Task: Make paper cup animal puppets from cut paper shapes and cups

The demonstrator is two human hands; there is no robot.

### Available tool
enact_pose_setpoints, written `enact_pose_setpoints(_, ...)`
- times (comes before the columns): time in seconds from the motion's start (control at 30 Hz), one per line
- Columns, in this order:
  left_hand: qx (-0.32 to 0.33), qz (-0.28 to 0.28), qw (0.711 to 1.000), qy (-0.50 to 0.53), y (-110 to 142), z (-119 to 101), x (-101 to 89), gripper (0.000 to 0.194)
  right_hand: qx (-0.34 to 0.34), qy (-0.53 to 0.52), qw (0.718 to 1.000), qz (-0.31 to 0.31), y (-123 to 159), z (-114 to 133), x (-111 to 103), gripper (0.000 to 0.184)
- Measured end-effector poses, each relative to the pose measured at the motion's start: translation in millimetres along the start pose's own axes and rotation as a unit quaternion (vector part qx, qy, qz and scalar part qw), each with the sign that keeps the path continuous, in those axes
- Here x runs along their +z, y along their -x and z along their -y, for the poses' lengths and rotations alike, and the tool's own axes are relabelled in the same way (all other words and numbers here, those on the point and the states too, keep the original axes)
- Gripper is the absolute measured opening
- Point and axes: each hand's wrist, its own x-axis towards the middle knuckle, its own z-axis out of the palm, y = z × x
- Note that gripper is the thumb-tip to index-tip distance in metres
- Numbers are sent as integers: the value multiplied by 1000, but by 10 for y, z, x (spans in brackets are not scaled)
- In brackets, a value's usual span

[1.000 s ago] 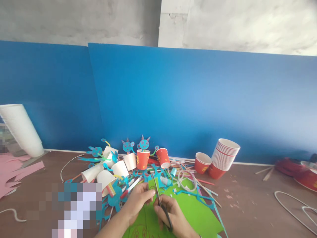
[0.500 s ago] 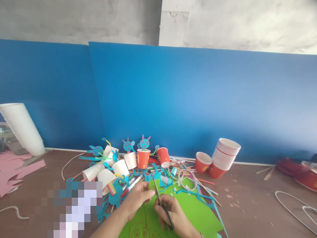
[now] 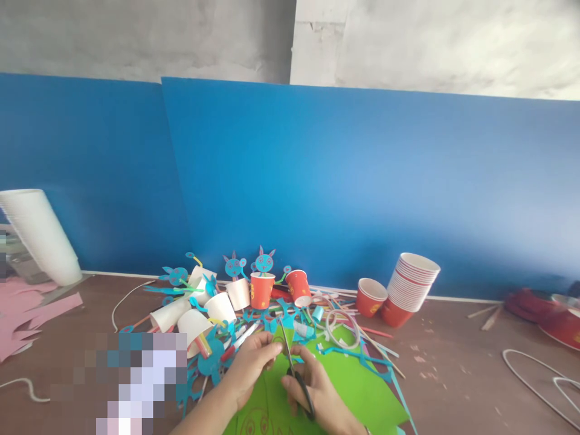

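My left hand (image 3: 254,362) pinches a small piece of green paper (image 3: 281,336) between thumb and fingers. A drawn line shows on that piece. In my right hand (image 3: 315,386) is a pair of scissors (image 3: 304,396) with black handles, its blades pointing up and away from me along the right side of the piece. Under both hands lies a large green sheet (image 3: 357,386). Near the bottom edge, a face with round eyes and ears is drawn on green paper (image 3: 257,423).
Behind my hands are paper cups, including a red cup (image 3: 261,291) with a blue cut-out face (image 3: 264,263). Blue scraps, straws, pens and a clear tape roll (image 3: 343,330) surround them. Stacked cups (image 3: 413,287) stand right; a tall white stack (image 3: 43,238) leans left, near pink paper (image 3: 27,314).
The fingers of my right hand have shifted slightly up and closer to the green piece. My left hand still pinches it, and its angle has changed a little.
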Motion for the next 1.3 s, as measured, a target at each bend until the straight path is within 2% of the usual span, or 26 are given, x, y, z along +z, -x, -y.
enact_pose_setpoints(0.53, -2, 19, 1000, 3, -5, -20, -1, 25, -18, 11, 1000, -1, 8, -26, 2, 59)
enact_pose_setpoints(1.0, -14, 48, 999, -13, -38, -6, -75, 19, 22, 12, 1000, -3, 21, 44, -8, 60)
enact_pose_setpoints(1.3, -14, 41, 999, -9, -37, -13, -41, 22, 24, 1, 1000, -12, 3, 86, 20, 63)
